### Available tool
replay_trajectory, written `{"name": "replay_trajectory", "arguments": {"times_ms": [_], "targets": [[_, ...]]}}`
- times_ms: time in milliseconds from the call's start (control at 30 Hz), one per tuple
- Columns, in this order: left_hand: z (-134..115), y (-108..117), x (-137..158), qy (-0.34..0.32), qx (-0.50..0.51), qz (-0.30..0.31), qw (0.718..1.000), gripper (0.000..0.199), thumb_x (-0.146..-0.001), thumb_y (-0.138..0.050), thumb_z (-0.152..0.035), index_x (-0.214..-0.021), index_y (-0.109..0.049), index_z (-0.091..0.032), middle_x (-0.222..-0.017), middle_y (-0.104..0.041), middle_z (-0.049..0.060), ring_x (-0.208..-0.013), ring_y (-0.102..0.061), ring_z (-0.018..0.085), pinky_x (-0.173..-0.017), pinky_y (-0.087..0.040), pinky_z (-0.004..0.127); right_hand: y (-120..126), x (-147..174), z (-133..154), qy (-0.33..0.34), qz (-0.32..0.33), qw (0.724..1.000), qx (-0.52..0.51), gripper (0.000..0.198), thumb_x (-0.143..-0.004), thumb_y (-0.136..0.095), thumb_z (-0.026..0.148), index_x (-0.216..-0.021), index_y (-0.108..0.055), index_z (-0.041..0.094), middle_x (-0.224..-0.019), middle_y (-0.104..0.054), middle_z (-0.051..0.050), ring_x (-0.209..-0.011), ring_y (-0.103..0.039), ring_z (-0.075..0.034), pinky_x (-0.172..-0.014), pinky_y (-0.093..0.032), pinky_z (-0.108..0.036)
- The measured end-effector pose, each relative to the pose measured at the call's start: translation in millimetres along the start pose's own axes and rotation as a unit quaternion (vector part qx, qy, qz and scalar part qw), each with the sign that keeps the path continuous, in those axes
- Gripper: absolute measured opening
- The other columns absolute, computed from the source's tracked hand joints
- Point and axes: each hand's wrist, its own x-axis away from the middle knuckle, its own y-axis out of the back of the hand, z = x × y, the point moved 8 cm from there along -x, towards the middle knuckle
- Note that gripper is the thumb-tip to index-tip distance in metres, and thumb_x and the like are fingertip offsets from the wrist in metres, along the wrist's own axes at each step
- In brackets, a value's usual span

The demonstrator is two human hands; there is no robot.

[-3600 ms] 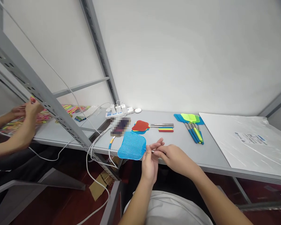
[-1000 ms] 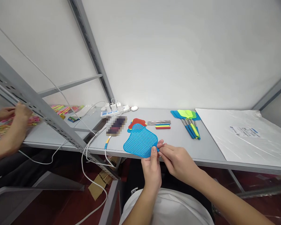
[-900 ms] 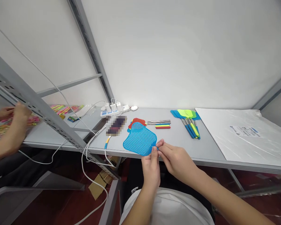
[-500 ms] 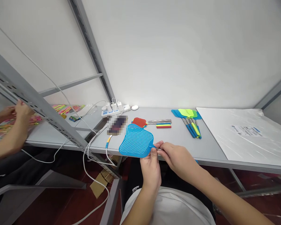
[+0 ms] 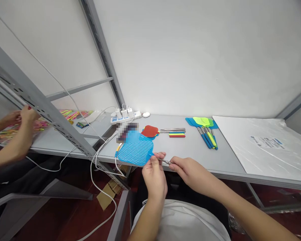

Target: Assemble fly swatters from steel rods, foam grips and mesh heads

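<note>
A blue fly swatter (image 5: 135, 151) with a perforated head is held above the table's front edge. My left hand (image 5: 155, 174) is closed round its neck, thumb on top, at the base of the head. My right hand (image 5: 185, 169) grips the swatter's metal rod (image 5: 165, 161), with a short stretch of rod showing between the hands. What lies inside the right fingers is hidden. Behind the blue head lie stacked swatter heads, a red one (image 5: 150, 131) on top. Beside them are loose metal rods (image 5: 172, 130) and coloured handle grips (image 5: 177, 135).
Several swatters with blue and yellow-green heads (image 5: 202, 122) lie fanned out at the right. A white wrapped sheet (image 5: 235, 140) covers the table's right end. A power strip (image 5: 125, 117) stands at the back left, its cables hanging down. Another person's hands (image 5: 27, 115) work at the far left.
My left hand and the blue head have moved left, away from my right hand. More metal rod now shows between the two hands.
</note>
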Motion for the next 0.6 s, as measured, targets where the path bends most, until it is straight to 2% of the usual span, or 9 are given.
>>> {"name": "replay_trajectory", "arguments": {"times_ms": [67, 100, 200, 300, 400, 467, 533, 600], "targets": [[-7, 8, -9, -0.023, 0.019, -0.029, 0.999, 0.026, -0.085, -0.066, -0.041, -0.078, -0.067, -0.016, -0.082, -0.065, 0.001, -0.087, -0.067, 0.016, -0.097, -0.048, 0.037, 5, 7, 1, 0.012, -0.078, 0.981, 0.175, 0.027, -0.1, -0.035, 0.036, -0.082, -0.048, 0.021, -0.065, -0.053, 0.002, -0.053, -0.042, -0.012, -0.052, -0.021, -0.027], [-9, 10, -13, -0.028, 0.022, -0.036, 0.999, 0.027, -0.085, -0.067, -0.042, -0.079, -0.067, -0.016, -0.083, -0.065, 0.001, -0.087, -0.067, 0.015, -0.098, -0.047, 0.037, 4, 10, 0, 0.019, -0.093, 0.968, 0.231, 0.026, -0.101, -0.034, 0.034, -0.084, -0.049, 0.021, -0.065, -0.055, 0.002, -0.053, -0.044, -0.013, -0.052, -0.02, -0.028], [-5, 11, -15, -0.016, 0.022, -0.04, 0.999, 0.027, -0.085, -0.067, -0.042, -0.081, -0.068, -0.015, -0.085, -0.066, 0.002, -0.087, -0.067, 0.015, -0.098, -0.047, 0.038, 2, 17, -8, 0.055, -0.107, 0.942, 0.312, 0.025, -0.102, -0.032, 0.03, -0.087, -0.051, 0.021, -0.071, -0.06, 0.001, -0.058, -0.053, -0.014, -0.053, -0.022, -0.028], [7, 6, -8, 0.013, 0.022, -0.036, 0.999, 0.027, -0.086, -0.066, -0.04, -0.083, -0.069, -0.013, -0.088, -0.069, 0.005, -0.089, -0.068, 0.017, -0.096, -0.049, 0.04, 10, 22, -18, 0.053, -0.116, 0.936, 0.33, 0.023, -0.102, -0.033, 0.028, -0.094, -0.053, 0.021, -0.081, -0.064, -0.001, -0.064, -0.059, -0.015, -0.055, -0.027, -0.027], [18, -1, 2, 0.053, 0.017, -0.029, 0.998, 0.028, -0.088, -0.064, -0.04, -0.088, -0.071, -0.013, -0.098, -0.071, 0.01, -0.098, -0.067, 0.02, -0.095, -0.049, 0.04, 18, 25, -18, 0.041, -0.128, 0.94, 0.313, 0.023, -0.101, -0.035, 0.031, -0.116, -0.051, 0.023, -0.096, -0.067, -0.002, -0.068, -0.063, -0.016, -0.055, -0.031, -0.027], [23, -8, 9, 0.091, 0.014, -0.012, 0.996, 0.028, -0.089, -0.062, -0.039, -0.092, -0.071, -0.013, -0.106, -0.07, 0.013, -0.102, -0.066, 0.021, -0.095, -0.048, 0.039, 19, 25, -14, 0.047, -0.128, 0.94, 0.312, 0.029, -0.101, -0.037, 0.034, -0.128, -0.046, 0.027, -0.097, -0.067, -0.001, -0.068, -0.063, -0.016, -0.055, -0.032, -0.027], [24, -15, 13, 0.116, 0.017, 0.006, 0.993, 0.027, -0.09, -0.061, -0.038, -0.096, -0.071, -0.013, -0.112, -0.069, 0.014, -0.102, -0.065, 0.022, -0.093, -0.048, 0.037, 19, 24, -10, 0.055, -0.125, 0.938, 0.319, 0.028, -0.102, -0.036, 0.035, -0.126, -0.049, 0.029, -0.089, -0.067, 0.001, -0.065, -0.062, -0.015, -0.054, -0.031, -0.026], [20, -18, 13, 0.123, 0.041, 0.013, 0.992, 0.029, -0.091, -0.057, -0.039, -0.102, -0.07, -0.015, -0.116, -0.067, 0.014, -0.101, -0.065, 0.022, -0.09, -0.049, 0.037, 21, 24, -10, 0.06, -0.131, 0.936, 0.321, 0.026, -0.102, -0.033, 0.033, -0.116, -0.055, 0.027, -0.085, -0.067, 0.001, -0.064, -0.062, -0.015, -0.054, -0.03, -0.027]]}}
